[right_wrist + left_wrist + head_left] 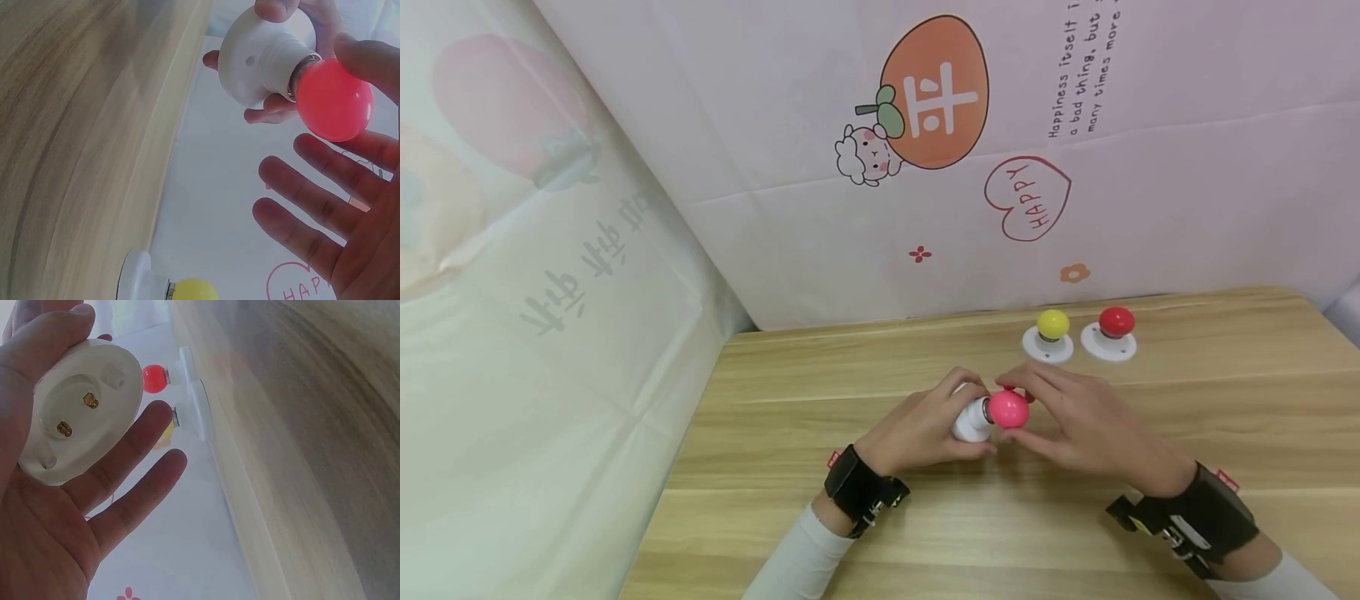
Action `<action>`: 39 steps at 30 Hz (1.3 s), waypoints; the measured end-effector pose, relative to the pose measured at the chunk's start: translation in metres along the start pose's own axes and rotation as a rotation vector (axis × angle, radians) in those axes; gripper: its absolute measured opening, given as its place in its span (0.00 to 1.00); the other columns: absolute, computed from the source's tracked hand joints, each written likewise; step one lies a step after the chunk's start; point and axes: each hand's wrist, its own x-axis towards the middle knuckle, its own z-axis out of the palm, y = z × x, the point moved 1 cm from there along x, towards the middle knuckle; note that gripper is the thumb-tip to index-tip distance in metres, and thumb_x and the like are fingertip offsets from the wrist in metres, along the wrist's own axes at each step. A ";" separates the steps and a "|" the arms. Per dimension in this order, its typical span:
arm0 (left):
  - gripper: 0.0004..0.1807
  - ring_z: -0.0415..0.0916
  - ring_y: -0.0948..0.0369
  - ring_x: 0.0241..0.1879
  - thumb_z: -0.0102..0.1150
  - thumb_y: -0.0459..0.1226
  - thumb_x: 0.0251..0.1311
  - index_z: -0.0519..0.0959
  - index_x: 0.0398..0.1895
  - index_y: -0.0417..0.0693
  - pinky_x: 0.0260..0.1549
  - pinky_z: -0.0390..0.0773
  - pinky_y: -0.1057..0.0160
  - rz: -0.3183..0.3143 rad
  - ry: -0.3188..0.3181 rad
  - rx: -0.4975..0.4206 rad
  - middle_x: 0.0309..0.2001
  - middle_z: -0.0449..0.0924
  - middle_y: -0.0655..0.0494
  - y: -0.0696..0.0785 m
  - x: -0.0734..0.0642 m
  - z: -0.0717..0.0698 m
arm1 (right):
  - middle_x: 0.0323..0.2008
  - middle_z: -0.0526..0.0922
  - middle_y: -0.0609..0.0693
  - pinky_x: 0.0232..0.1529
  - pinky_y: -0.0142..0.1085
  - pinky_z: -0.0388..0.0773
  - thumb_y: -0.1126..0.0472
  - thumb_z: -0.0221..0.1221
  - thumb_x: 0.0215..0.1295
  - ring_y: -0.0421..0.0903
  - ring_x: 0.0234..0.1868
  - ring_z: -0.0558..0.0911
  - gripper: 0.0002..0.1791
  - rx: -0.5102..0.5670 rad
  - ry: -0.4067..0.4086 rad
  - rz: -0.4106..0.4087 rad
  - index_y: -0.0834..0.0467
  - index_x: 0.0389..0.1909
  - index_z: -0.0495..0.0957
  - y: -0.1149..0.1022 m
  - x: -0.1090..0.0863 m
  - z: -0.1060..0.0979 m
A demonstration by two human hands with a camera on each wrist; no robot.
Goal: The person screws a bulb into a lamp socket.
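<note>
My left hand (917,429) grips a white round lamp holder (244,78), tipped on its side above the table. Two brass screws show on the underside of its base in the left wrist view. A pink light bulb (1009,409) sits in the holder's mouth, with part of its metal screw base visible. Thumb and index finger of my right hand (1093,425) pinch the bulb's glass from both sides. The other right fingers are spread out straight in the right wrist view. Two left fingers extend loosely past the holder's base.
Behind my hands, near the table's back edge, stand a yellow bulb (1053,323) and a red bulb (1117,322), each upright in its own white holder. A printed white cloth (805,250) hangs behind the wooden table (775,375), and another covers the left side.
</note>
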 end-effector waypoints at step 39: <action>0.31 0.70 0.71 0.40 0.62 0.57 0.56 0.68 0.57 0.52 0.37 0.74 0.79 -0.003 -0.020 0.006 0.57 0.63 0.60 -0.002 -0.001 0.001 | 0.43 0.74 0.35 0.25 0.20 0.74 0.44 0.70 0.50 0.32 0.28 0.75 0.27 0.071 -0.023 0.036 0.48 0.50 0.75 -0.001 -0.001 0.001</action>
